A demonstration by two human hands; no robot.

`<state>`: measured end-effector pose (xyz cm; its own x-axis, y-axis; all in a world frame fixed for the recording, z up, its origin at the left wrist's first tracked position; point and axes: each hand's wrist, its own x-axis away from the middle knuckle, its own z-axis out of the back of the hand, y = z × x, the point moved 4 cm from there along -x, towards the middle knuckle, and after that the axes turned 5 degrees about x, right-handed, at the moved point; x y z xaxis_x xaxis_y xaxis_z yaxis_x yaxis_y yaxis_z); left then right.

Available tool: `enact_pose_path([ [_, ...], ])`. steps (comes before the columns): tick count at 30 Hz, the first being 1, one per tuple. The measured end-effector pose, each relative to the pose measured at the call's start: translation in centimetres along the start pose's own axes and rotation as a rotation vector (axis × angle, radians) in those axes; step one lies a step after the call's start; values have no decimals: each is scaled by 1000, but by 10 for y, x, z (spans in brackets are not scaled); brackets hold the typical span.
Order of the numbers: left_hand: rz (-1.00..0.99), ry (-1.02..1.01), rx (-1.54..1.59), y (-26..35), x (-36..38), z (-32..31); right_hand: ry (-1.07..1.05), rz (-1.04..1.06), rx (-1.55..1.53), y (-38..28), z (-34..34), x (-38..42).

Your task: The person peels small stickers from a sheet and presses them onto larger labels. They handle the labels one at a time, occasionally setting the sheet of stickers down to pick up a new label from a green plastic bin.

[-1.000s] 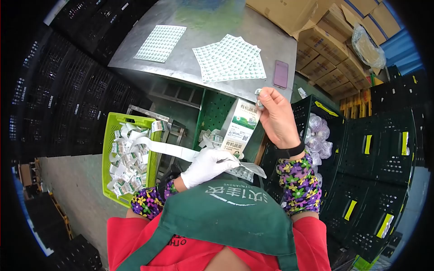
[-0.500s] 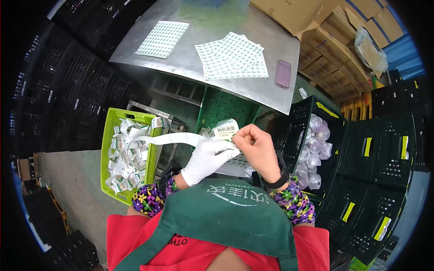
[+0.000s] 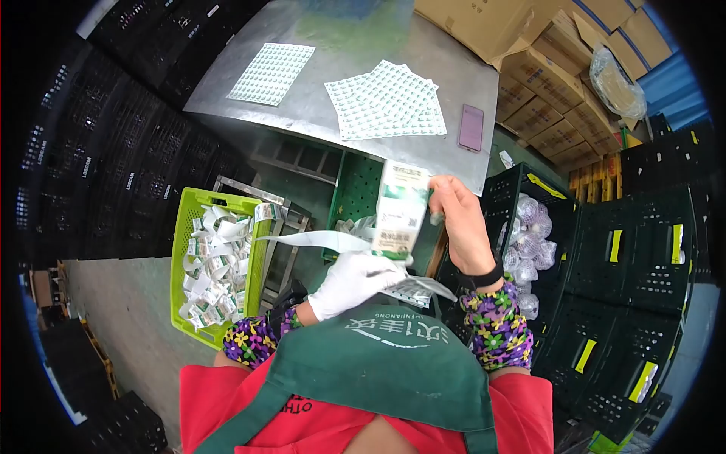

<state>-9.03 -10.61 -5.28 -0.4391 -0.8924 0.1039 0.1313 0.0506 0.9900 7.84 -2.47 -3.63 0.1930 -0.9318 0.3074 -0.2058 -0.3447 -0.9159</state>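
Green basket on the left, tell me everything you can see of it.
The lime-green, plastic-looking basket is open-topped and upright beside a grey metal frame. Its side wall is perforated. White paper-like strips with green-printed labels lie heaped inside, some draping over the right rim. Neither the gloved left hand nor bare right hand touches it; its support is hidden.

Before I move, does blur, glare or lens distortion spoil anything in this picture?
Head view: the printed label strip between the hands looks motion-blurred, its small text hard to read; head view: soft sheen on the metal table, though the phone stays distinct; head view: stacked crates at left sink into darkness; head view: wide-angle bending, black corners.
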Motion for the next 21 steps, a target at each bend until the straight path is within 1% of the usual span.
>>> enact_pose_path([
  [1,14,82,57,0,0,4,75,63,84,-4,-4,7],
  [2,-9,125,41,5,-1,10,144,125,170,-6,-7,15],
  [4,-68,172,-47,5,-3,14,72,158,229,8,-12,25],
  [5,-107,176,-87,3,-4,14,57,168,280,15,-14,27],
  [6,-106,176,-87,4,-4,14,58,188,325,19,-19,30],
  [7,-127,174,-162,6,-3,13,60,201,334,19,-26,32],
  [8,-149,170,-237,7,-4,12,47,241,402,19,-31,34],
  [9,-149,165,-237,8,-4,11,34,281,469,18,-33,35],
  [10,-192,197,-300,9,-2,10,-9,253,559,28,-31,33],
  [11,-236,230,-364,11,-1,10,-5,254,559,29,-29,31],
  [13,-247,221,-390,6,1,11,115,400,739,23,-23,26],
  [14,-291,216,-444,8,2,12,184,419,830,21,-11,22],
  [15,-336,211,-499,9,3,13,227,355,835,22,-1,19],
  [16,-336,217,-502,10,2,15,153,308,782,22,8,18],
  [17,-275,261,-381,10,2,20,76,258,729,23,14,19],
  [18,-215,304,-259,9,1,26,16,280,731,16,10,26],
  [19,-215,308,-261,11,0,30,-47,330,906,11,9,33],
  [21,9,372,86,3,-3,42,-77,434,1228,5,3,44],
])
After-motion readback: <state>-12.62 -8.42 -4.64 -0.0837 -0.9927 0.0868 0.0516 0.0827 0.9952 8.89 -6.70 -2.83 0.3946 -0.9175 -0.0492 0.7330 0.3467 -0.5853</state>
